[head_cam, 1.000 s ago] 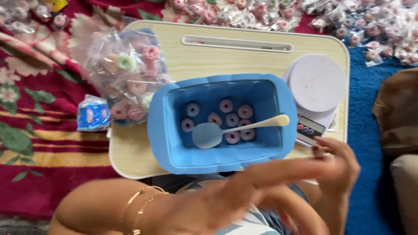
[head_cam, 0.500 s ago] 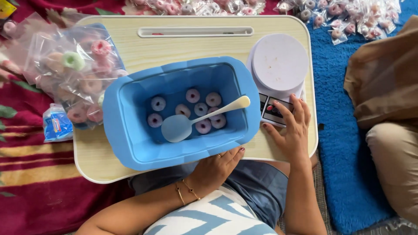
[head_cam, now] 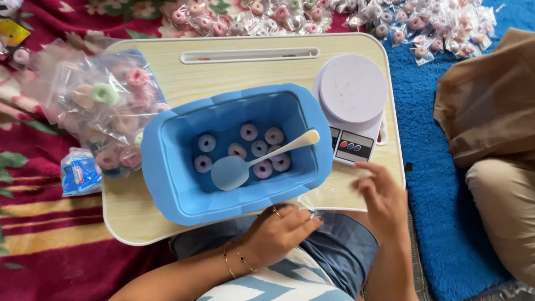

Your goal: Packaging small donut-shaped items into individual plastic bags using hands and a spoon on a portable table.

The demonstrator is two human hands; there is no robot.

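Bin [head_cam: 167, 167] lies just beyond left hand [head_cam: 278, 231]; right hand [head_cam: 384, 198] open, empty.

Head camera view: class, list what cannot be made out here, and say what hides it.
- Right hand: motion-blurred; finger pose unclear.
- Left hand: whether it pinches the clear plastic film at the pale wooden lap tray edge cannot be told.
- White round-topped kitchen scale: display too small to read.
- Clear bag of ring sweets: count hidden by crumpled plastic.
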